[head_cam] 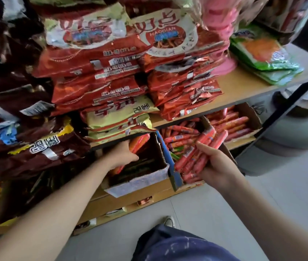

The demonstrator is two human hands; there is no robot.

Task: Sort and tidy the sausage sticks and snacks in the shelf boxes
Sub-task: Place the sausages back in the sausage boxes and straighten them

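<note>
A bundle of red sausage sticks [203, 147] is clasped in the curled fingers of the right hand [216, 167], its long axis laid from 7 to 1 o'clock over the blue-edged box [170, 161]. At 9 o'clock, an orange sausage pack [139, 142] is gripped by the left hand [124, 154] inside the torn cardboard box [140, 181].

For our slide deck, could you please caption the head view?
Left hand grips orange sausage packs in a cardboard box; right hand holds red sausage sticks.
</note>
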